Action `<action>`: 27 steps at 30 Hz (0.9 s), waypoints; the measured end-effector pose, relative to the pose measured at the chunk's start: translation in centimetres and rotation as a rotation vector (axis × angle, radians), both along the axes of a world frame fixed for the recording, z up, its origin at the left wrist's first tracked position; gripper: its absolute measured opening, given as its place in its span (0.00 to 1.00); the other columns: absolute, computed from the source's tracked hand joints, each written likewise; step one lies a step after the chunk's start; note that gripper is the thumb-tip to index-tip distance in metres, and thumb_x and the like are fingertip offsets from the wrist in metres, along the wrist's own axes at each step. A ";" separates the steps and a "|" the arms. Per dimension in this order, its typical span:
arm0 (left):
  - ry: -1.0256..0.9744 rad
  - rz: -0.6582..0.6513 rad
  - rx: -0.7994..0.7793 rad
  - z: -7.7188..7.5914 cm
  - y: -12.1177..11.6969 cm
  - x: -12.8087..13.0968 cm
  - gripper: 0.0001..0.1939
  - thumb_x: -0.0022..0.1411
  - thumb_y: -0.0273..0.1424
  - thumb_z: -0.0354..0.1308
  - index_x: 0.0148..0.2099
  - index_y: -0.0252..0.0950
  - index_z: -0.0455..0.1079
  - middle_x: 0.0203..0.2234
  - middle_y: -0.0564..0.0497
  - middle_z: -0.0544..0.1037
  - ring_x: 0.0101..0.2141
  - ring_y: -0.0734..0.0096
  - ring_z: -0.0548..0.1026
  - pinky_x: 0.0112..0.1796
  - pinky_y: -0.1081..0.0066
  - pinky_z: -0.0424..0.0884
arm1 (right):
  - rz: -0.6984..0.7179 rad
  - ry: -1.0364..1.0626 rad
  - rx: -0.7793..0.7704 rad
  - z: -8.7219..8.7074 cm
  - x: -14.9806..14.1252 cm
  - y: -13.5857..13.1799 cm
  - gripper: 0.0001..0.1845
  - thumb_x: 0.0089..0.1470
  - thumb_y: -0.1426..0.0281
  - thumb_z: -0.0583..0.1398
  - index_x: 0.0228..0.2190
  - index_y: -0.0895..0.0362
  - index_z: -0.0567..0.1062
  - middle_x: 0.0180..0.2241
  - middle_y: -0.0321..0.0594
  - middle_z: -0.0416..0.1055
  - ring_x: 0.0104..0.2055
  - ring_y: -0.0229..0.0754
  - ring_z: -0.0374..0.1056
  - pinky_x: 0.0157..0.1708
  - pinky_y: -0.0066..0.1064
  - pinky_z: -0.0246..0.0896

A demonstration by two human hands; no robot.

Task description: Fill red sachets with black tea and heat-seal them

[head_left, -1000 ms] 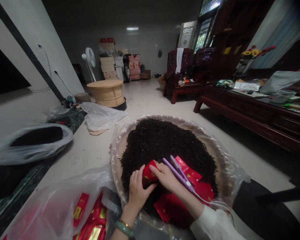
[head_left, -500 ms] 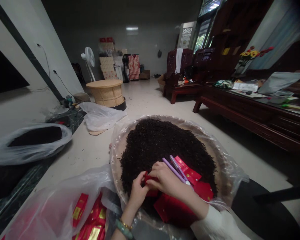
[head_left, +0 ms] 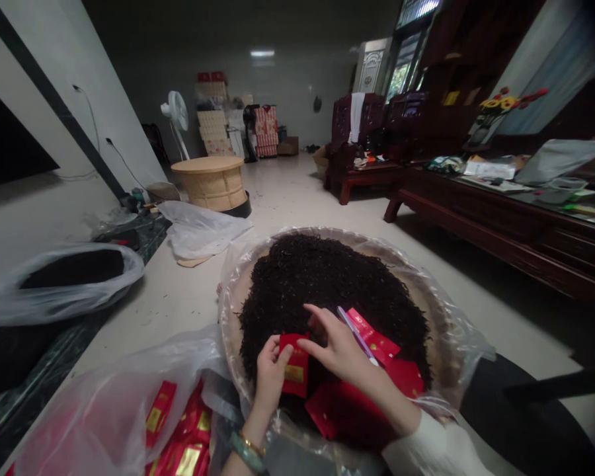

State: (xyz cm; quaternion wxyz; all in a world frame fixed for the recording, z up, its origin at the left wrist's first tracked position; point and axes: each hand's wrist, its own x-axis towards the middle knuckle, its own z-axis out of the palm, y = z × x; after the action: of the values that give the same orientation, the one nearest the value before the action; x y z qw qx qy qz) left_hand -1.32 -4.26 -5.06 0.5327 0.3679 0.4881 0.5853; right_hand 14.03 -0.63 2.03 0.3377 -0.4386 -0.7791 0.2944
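My left hand (head_left: 272, 373) is closed on a small red packet (head_left: 297, 373) with a gold patch, thumb on its front. My right hand (head_left: 334, 340) is just right of it, its thumb and fingers spread. Its thumb tip is by the packet's upper edge; whether it touches I cannot tell. Beyond that hand rests a slim purple tool (head_left: 354, 332), partly hidden, beside a flat red packet (head_left: 377, 338). More red packets (head_left: 347, 410) lie under my right forearm. All are over a heap of dark, twisted dried leaves (head_left: 322, 277) in a round, plastic-lined basket (head_left: 238, 311).
A clear bag (head_left: 123, 383) of red packets (head_left: 188, 430) stands at front left. Another open bag (head_left: 129, 272) of dark material is at left. A black round stool (head_left: 520, 416) stands at right, and a dark wooden table (head_left: 515, 231) beyond it. A round wooden drum (head_left: 213, 185) stands farther off.
My right hand has let go of the red packet and spread its fingers, shifting slightly right. The packet in my left hand now shows its front. The purple tool is more covered.
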 end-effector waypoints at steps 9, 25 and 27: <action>-0.110 0.023 -0.034 1.8 0.0 0.7 0.23 0.48 0.49 0.64 0.34 0.34 0.69 0.22 0.53 0.76 0.22 0.72 0.73 0.25 0.74 0.68 | -0.022 0.146 -0.224 -2.4 0.2 0.8 0.12 0.51 0.62 0.62 0.24 0.56 0.78 0.26 0.39 0.74 0.30 0.42 0.69 0.31 0.32 0.62; -0.195 -0.257 -0.203 2.8 -0.7 1.6 0.28 0.42 0.47 0.69 0.41 0.34 0.70 0.27 0.51 0.79 0.27 0.66 0.77 0.30 0.69 0.72 | 0.100 -0.274 0.065 -1.9 -0.4 0.7 0.13 0.60 0.66 0.57 0.25 0.56 0.74 0.24 0.37 0.73 0.26 0.39 0.68 0.27 0.28 0.57; -0.168 -0.350 -0.280 2.8 -0.9 1.8 0.28 0.34 0.40 0.74 0.38 0.32 0.70 0.25 0.51 0.79 0.25 0.65 0.78 0.29 0.69 0.73 | 0.113 -0.304 0.095 -2.4 -0.5 0.8 0.13 0.60 0.66 0.57 0.24 0.56 0.73 0.23 0.38 0.72 0.26 0.40 0.68 0.26 0.28 0.56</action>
State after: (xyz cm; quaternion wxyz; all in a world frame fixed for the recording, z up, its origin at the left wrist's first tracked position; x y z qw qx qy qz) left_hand 0.51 -5.16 -2.28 0.7104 0.3196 0.4474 0.4393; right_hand 13.56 0.17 -0.39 0.2190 -0.4173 -0.8576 0.2060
